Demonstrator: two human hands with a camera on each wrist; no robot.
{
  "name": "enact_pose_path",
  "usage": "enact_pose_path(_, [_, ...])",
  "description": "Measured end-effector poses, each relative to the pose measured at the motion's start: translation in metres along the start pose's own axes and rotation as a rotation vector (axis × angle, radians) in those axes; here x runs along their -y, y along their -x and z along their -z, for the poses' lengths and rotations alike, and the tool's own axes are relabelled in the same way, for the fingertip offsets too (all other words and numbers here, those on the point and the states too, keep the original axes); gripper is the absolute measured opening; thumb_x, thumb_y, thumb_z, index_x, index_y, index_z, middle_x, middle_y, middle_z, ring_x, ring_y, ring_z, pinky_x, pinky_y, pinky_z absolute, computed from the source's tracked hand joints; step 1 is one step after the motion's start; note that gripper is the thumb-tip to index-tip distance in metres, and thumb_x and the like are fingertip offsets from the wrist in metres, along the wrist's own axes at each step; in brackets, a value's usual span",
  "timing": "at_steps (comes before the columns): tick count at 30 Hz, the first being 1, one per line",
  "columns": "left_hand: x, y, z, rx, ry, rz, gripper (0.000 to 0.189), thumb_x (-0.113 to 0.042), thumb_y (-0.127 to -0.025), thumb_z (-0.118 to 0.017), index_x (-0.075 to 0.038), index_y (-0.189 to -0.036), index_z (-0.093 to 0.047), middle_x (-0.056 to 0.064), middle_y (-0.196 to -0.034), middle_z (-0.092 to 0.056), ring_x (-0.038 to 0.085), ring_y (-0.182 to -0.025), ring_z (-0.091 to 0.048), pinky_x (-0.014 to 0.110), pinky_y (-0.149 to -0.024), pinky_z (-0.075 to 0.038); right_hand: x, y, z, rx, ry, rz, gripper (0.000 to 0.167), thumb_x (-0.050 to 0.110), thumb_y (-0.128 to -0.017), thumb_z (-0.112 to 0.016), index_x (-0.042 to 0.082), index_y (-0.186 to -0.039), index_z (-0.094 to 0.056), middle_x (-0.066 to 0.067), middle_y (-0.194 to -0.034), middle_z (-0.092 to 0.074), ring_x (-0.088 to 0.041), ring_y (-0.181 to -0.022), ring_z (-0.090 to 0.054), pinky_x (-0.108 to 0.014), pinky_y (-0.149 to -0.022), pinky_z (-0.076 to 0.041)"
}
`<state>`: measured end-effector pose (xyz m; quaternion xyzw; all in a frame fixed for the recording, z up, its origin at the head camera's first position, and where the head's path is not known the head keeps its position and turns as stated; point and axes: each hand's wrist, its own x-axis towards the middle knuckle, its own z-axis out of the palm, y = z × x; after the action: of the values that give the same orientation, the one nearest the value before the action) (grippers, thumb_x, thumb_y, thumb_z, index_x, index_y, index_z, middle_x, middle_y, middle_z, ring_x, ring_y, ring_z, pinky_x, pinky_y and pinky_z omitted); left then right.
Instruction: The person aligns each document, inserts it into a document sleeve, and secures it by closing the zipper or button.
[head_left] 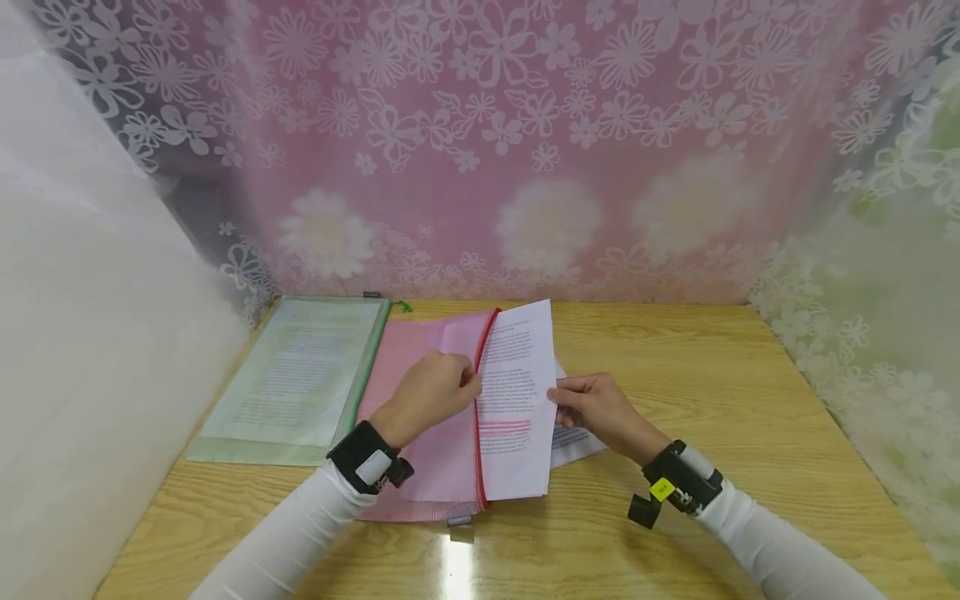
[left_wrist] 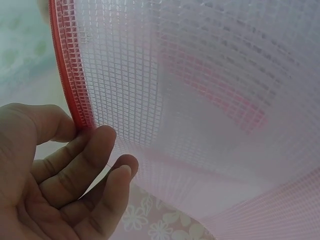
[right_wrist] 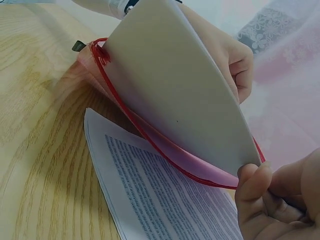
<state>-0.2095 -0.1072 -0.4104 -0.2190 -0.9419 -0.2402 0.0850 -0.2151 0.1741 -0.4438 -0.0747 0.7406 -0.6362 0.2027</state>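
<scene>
The sheets (head_left: 517, 396) sit partly inside the pink pouch (head_left: 431, 475), their right part out past its red zip (head_left: 477, 433), pink-marked lines showing; the right hand (head_left: 603, 412) has its grip on their free right edge, thumb and fingers pinching; the left hand (head_left: 431, 393) holds the pouch's mouth at the zip, its grip narrow; more papers (head_left: 572, 447) lie on the table (head_left: 690, 358), partly beneath the sheets; a green pouch (head_left: 255, 451) with printed paper inside lies left of the pink one; white sleeves (head_left: 292, 529) cover both forearms; a flowered curtain (head_left: 450, 225) hangs behind the table.
</scene>
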Motion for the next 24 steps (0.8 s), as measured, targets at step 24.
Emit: enact_pose_path(24, [-0.0067,-0.0003,-0.005,0.015,-0.008,-0.01,0.042,-0.017,-0.095,-0.065,-0.016,-0.057,-0.048,-0.01,-0.054,-0.03,0.002,-0.048,-0.031,0.02,-0.046,-0.023,-0.0065,0.0002,-0.0022,0.001,-0.035,-0.01,0.028,0.013,-0.1,-0.065,-0.012,-0.111,-0.07,-0.003,-0.073,-0.063,-0.011,-0.063,-0.055,-0.024,-0.062,-0.05])
